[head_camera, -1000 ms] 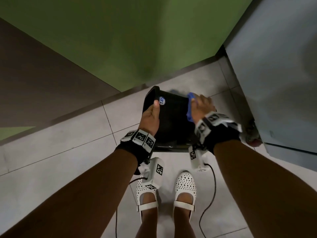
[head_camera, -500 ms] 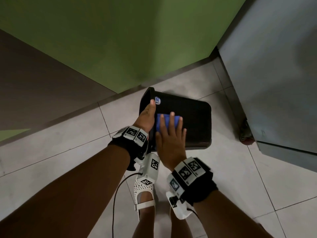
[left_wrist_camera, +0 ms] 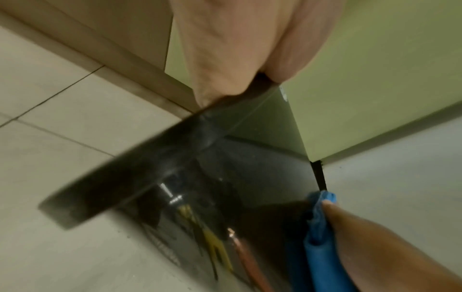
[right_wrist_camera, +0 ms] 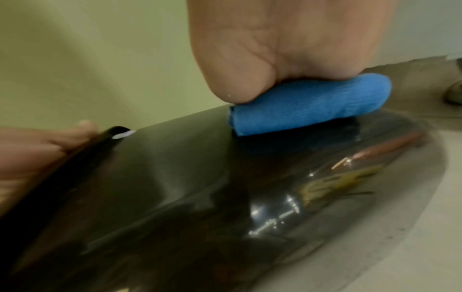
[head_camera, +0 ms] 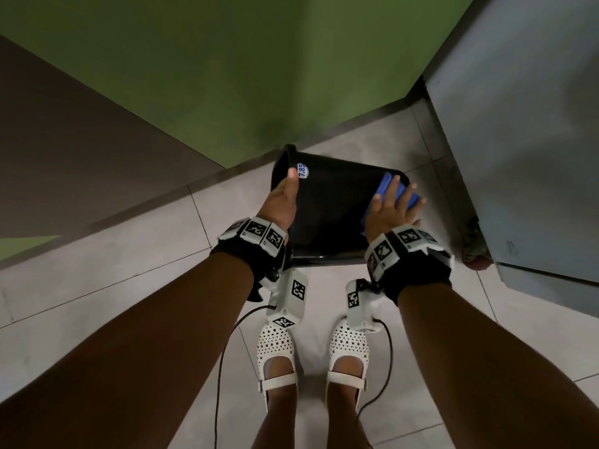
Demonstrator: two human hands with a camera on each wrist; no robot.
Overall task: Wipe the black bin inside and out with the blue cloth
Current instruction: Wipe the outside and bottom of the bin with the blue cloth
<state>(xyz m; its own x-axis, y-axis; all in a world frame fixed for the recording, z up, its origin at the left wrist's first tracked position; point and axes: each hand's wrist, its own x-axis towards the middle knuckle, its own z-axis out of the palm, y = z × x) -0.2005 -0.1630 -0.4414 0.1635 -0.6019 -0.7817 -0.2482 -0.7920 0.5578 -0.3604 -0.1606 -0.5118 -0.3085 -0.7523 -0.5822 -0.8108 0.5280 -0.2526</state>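
The black bin (head_camera: 330, 215) is held tipped on its side above the floor, its mouth to the left, with a small white price sticker (head_camera: 303, 171) near the rim. My left hand (head_camera: 282, 199) grips the bin's rim (left_wrist_camera: 140, 154), thumb on the outer wall. My right hand (head_camera: 393, 210) lies flat with spread fingers and presses the folded blue cloth (head_camera: 387, 189) onto the outer wall near the bin's base end. The right wrist view shows the blue cloth (right_wrist_camera: 307, 106) squeezed under the palm against the glossy bin (right_wrist_camera: 175, 197). The bin's inside is hidden.
A green wall (head_camera: 259, 76) with a dark skirting runs behind the bin. A grey cabinet (head_camera: 525, 124) stands at the right, with a caster (head_camera: 475, 254) near its bottom corner. Pale floor tiles (head_camera: 113, 270) lie all around. My feet in white shoes (head_camera: 275, 354) stand just below the bin.
My right hand has slid the blue cloth along the outer wall from beside the left hand to the bin's far right end. The left hand has kept its hold on the rim.
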